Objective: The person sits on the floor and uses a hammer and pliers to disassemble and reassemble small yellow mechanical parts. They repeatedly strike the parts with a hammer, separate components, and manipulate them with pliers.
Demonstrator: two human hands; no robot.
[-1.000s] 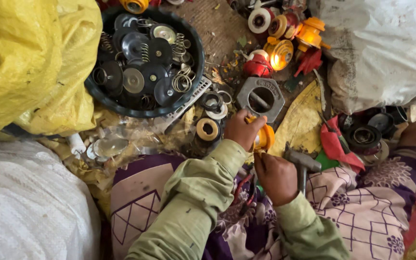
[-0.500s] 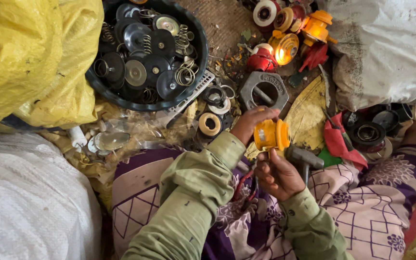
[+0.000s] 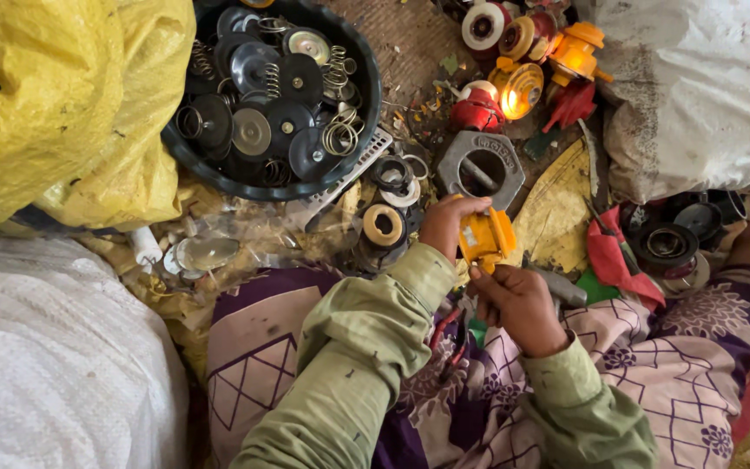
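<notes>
My left hand (image 3: 447,224) grips a small orange plastic part (image 3: 486,237) from its left side, above my lap. My right hand (image 3: 518,304) comes up from below, its fingers touching the bottom edge of the same orange part. Both sleeves are pale green. Under the hands lies a grey metal tool (image 3: 557,287), partly hidden, on patterned purple cloth (image 3: 653,365). A grey hexagonal metal ring (image 3: 482,162) rests just beyond the hands.
A round black basin (image 3: 366,87) of dark discs and wire springs sits at upper middle. A yellow sack (image 3: 54,104) lies at upper left, white sacks at lower left (image 3: 45,356) and upper right (image 3: 696,87). Orange and red plastic parts (image 3: 523,61) lie scattered.
My left hand has lifted the orange part off the floor pile and turned it up into view; my right hand has moved up to touch it.
</notes>
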